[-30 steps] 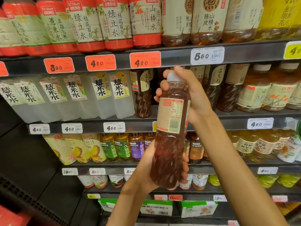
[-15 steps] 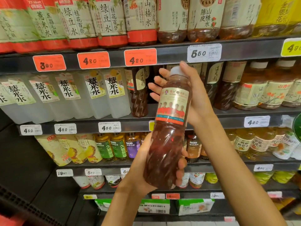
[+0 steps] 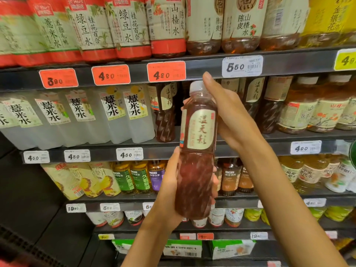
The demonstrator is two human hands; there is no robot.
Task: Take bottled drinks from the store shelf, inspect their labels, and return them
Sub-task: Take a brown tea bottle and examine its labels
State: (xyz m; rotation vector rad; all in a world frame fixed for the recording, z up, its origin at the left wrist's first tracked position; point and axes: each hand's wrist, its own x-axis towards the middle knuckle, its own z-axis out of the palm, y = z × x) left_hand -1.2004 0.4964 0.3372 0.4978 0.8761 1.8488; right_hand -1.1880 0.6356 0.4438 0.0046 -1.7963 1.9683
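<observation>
A tall bottle of dark red-brown drink point(image 3: 194, 185) with a white cap stands upright in front of the shelves. Its cream front label with large characters faces me. My left hand point(image 3: 169, 189) grips the bottle's lower body from the left, fingers curled round behind it. My right hand point(image 3: 229, 116) holds the upper part from the right, thumb up beside the cap and fingers wrapped behind the label. Matching dark bottles point(image 3: 164, 114) stand on the middle shelf just behind.
Store shelves point(image 3: 173, 151) full of drinks fill the view: red-labelled bottles point(image 3: 127, 29) on top, clear white ones point(image 3: 115, 116) at middle left, amber ones point(image 3: 300, 110) at right. Price tags point(image 3: 166, 71) line the shelf edges. Green cartons point(image 3: 181, 249) sit at the bottom.
The bottle has turned in both hands: first the barcode side showed, then a picture panel, now the cream front label faces me. It also moved slightly right and up.
</observation>
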